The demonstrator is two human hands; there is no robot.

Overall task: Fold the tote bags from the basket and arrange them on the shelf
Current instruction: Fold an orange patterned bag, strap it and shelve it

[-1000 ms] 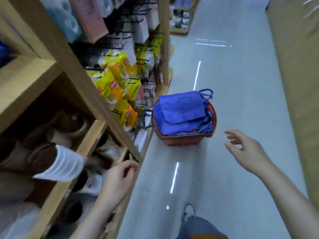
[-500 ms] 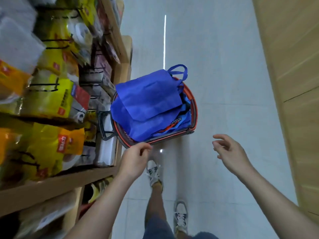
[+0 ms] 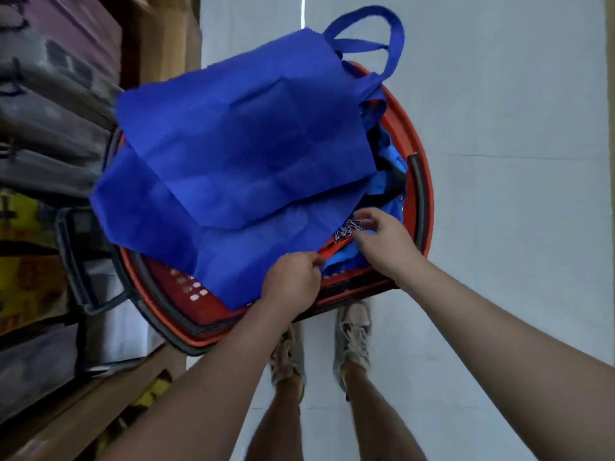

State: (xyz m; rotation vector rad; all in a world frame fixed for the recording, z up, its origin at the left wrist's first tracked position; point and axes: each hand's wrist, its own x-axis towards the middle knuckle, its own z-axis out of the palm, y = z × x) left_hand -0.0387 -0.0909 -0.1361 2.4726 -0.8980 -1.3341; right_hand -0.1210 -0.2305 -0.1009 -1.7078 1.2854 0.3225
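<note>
A red shopping basket (image 3: 422,134) stands on the floor below me, heaped with blue tote bags. The top tote bag (image 3: 246,128) lies flat with its loop handles at the far right. A second blue tote bag (image 3: 186,227) lies under it and hangs over the basket's near rim. My left hand (image 3: 293,284) pinches the near edge of that lower bag. My right hand (image 3: 382,241) reaches into the basket's right side, fingers curled over lighter blue fabric (image 3: 346,257) and a red strip; whether it grips it is unclear.
A wooden shelf unit (image 3: 100,404) with packaged goods runs along the left, close to the basket. The basket's dark handle (image 3: 71,261) sticks out toward the shelf. My two feet (image 3: 352,341) stand on the pale tiled floor just behind the basket.
I have stepped up to the basket and bent over it. Both hands, which hung free in the air, have come down onto the bags at the near rim.
</note>
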